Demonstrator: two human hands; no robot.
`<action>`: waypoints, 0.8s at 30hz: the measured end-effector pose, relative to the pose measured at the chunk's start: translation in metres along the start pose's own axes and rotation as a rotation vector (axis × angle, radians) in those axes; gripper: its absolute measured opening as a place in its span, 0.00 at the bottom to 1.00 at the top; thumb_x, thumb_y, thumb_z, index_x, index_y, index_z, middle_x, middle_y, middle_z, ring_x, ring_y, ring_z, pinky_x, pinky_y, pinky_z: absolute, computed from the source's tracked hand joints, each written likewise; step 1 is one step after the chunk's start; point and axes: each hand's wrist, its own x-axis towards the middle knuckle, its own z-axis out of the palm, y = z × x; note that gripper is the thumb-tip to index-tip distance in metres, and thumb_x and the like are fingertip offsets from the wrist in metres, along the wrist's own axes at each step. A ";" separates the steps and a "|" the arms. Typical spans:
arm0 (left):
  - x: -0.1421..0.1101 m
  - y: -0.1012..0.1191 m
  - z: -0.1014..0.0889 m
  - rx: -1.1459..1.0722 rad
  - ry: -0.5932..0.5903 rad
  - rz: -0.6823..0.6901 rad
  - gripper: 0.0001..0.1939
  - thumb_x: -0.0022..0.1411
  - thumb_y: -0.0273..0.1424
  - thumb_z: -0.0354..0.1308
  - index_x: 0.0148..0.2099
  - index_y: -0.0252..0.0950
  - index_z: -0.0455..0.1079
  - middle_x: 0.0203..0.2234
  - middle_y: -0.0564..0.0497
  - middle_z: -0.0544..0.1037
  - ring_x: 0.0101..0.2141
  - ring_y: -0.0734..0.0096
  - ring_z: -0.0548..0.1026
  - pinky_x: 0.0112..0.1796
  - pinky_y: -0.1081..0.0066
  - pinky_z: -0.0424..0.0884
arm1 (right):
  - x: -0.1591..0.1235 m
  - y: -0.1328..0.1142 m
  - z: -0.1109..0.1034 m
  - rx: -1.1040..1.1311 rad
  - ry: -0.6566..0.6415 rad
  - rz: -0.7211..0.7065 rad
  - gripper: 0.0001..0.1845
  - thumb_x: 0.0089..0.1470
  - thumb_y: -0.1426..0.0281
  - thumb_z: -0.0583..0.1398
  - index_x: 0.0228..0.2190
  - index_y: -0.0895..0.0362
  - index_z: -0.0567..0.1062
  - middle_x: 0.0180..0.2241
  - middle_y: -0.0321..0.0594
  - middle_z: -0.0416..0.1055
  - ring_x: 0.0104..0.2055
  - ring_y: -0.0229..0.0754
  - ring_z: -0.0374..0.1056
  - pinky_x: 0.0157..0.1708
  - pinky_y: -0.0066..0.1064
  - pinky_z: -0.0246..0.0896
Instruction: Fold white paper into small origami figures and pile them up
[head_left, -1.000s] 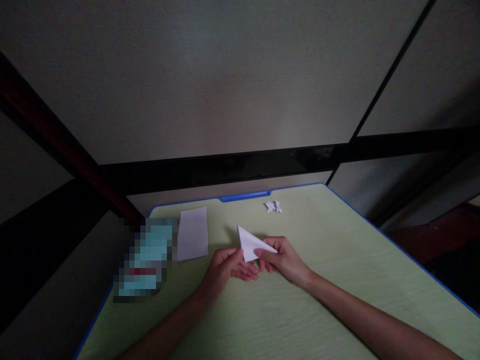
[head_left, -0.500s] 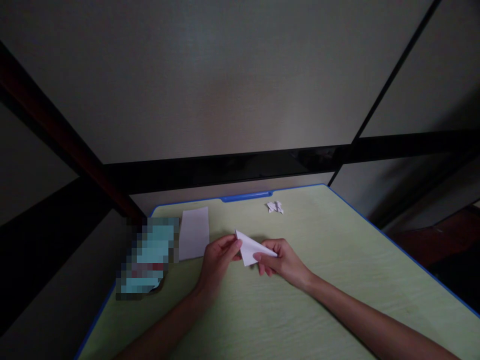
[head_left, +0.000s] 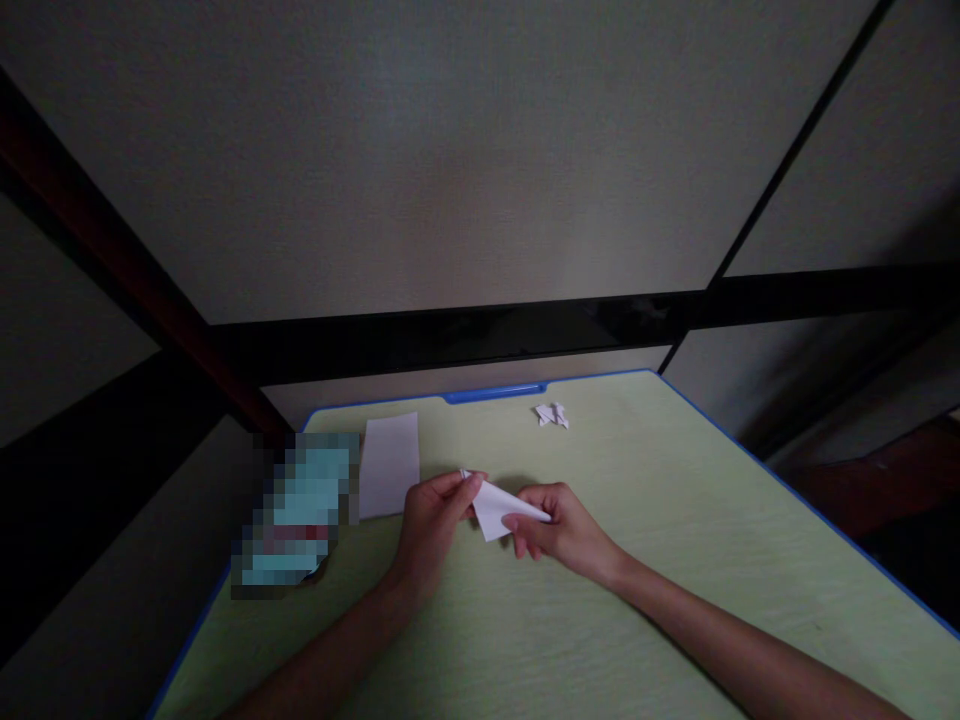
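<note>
A white sheet of paper (head_left: 495,508), folded into a pointed triangular shape, is held between both hands above the table. My left hand (head_left: 435,515) pinches its upper left corner between thumb and fingers, and a small bit of paper sticks up past the thumb. On the other side, my right hand (head_left: 559,522) grips the narrow right end, thumb on top and fingers curled beneath. The underside of the paper is hidden. Beyond the hands lies a small folded paper piece (head_left: 553,415).
The light green table (head_left: 675,520) has a blue edge and a blue trough (head_left: 495,394) at its far side. White paper (head_left: 390,465) lies flat at the left, beside a pixelated, light blue object (head_left: 300,510). A panelled wall (head_left: 465,180) stands right behind the table.
My left thumb has moved onto the paper's upper left corner, which now looks bent under it. The paper and both hands have shifted slightly lower in view.
</note>
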 end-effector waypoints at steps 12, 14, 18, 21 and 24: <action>0.000 -0.002 0.000 0.048 0.027 0.028 0.10 0.43 0.32 0.58 0.27 0.29 0.72 0.16 0.53 0.71 0.21 0.76 0.67 0.23 0.77 0.63 | 0.001 0.002 -0.002 0.033 -0.033 -0.006 0.12 0.42 0.67 0.57 0.16 0.62 0.64 0.12 0.33 0.64 0.12 0.27 0.53 0.12 0.19 0.46; 0.001 -0.003 0.000 0.073 0.031 0.041 0.10 0.43 0.32 0.57 0.26 0.29 0.71 0.15 0.53 0.70 0.20 0.76 0.66 0.23 0.77 0.63 | 0.002 0.002 -0.002 0.039 -0.046 -0.001 0.12 0.42 0.66 0.57 0.16 0.62 0.65 0.12 0.33 0.64 0.12 0.27 0.53 0.12 0.19 0.46; 0.002 -0.004 -0.002 0.106 0.053 0.061 0.10 0.44 0.33 0.57 0.25 0.29 0.71 0.14 0.54 0.69 0.20 0.76 0.66 0.23 0.77 0.62 | 0.002 0.001 -0.003 0.048 -0.062 0.000 0.13 0.41 0.65 0.57 0.16 0.62 0.64 0.12 0.32 0.64 0.12 0.26 0.53 0.12 0.19 0.45; 0.002 -0.006 -0.002 0.100 0.045 0.058 0.10 0.44 0.33 0.57 0.25 0.30 0.71 0.14 0.54 0.69 0.19 0.77 0.65 0.22 0.78 0.61 | 0.002 0.001 -0.002 0.051 -0.049 -0.002 0.13 0.41 0.65 0.57 0.15 0.61 0.64 0.12 0.32 0.64 0.12 0.27 0.53 0.11 0.19 0.45; 0.001 -0.006 0.000 0.074 -0.018 0.010 0.10 0.42 0.33 0.58 0.25 0.29 0.71 0.14 0.54 0.69 0.18 0.77 0.65 0.21 0.78 0.60 | 0.002 0.001 -0.001 0.055 -0.042 -0.002 0.14 0.41 0.65 0.57 0.15 0.61 0.64 0.12 0.32 0.63 0.11 0.27 0.52 0.11 0.20 0.45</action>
